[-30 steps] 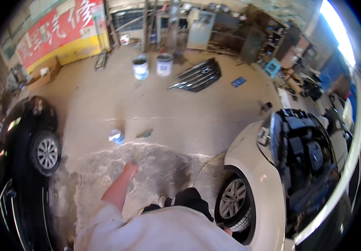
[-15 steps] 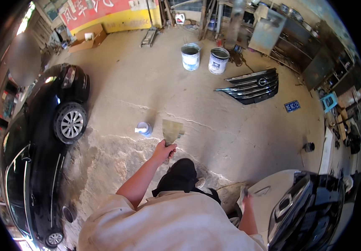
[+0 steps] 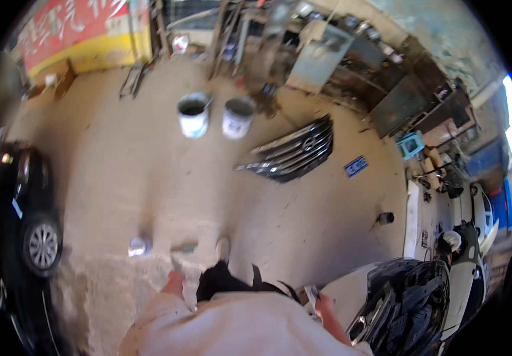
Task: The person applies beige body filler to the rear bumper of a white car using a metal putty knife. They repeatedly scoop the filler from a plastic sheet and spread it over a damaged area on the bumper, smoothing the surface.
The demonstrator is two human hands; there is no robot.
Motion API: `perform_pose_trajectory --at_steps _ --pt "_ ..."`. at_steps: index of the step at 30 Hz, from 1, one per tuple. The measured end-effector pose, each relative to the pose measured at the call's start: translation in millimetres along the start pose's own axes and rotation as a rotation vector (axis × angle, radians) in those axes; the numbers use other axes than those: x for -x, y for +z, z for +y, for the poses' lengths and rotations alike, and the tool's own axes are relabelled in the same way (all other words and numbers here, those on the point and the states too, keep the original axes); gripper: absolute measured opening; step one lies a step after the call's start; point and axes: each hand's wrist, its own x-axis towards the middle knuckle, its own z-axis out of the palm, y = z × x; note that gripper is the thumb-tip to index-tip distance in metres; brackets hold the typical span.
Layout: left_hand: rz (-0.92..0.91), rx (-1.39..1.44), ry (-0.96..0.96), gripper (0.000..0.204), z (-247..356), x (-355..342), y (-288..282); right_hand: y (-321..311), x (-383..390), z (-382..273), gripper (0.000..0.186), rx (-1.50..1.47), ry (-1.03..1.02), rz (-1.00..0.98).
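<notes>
My left hand [image 3: 176, 282] is closed on a wide, flat putty knife [image 3: 183, 247], held out low in front of me, its blade blurred and seen nearly edge-on. A small white-and-blue can [image 3: 140, 246] stands on the floor to the left of the blade. At my right side, my right hand [image 3: 325, 305] is closed around a small greyish flat object [image 3: 312, 294] whose kind I cannot make out. Beside that hand lies the pale front panel [image 3: 346, 292] of a car with an exposed engine bay [image 3: 413, 302].
A black car [image 3: 21, 237] stands at the left. Two buckets [image 3: 194, 121], a loose grille [image 3: 297, 148], a blue plate [image 3: 355, 167] and a dark can [image 3: 386, 218] are on the floor ahead. Toward the right are a blue stool [image 3: 410, 145] and a crouching person [image 3: 449, 242].
My view has swung to the right, bringing the engine bay and a crouching person into sight. One foot now shows ahead of me. Both hands keep hold of their things.
</notes>
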Motion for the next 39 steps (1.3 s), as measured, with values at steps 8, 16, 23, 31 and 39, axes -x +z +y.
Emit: perform_pose_trajectory --at_steps 8,16,23,31,39 --pt "-0.167 0.229 0.112 0.015 82.5 -108.9 -126.0 52.9 -12.8 65.1 0.04 -0.29 0.382 0.11" --pt "-0.077 0.68 0.367 0.023 373.5 -61.7 -352.7 22.1 -85.9 78.2 0.047 -0.651 0.49 0.151" --pt "-0.202 0.798 0.672 0.026 630.8 23.8 -437.5 -18.7 -270.7 146.2 0.039 -0.641 0.431 0.417" --pt "-0.14 1.052 1.083 0.012 828.8 137.6 -507.1 -346.6 -333.8 85.4 0.038 -1.882 0.039 0.639" --pt "0.176 0.833 1.663 0.027 1021.0 168.2 -515.2 -525.8 -403.9 74.9 0.036 -2.266 -0.323 0.176"
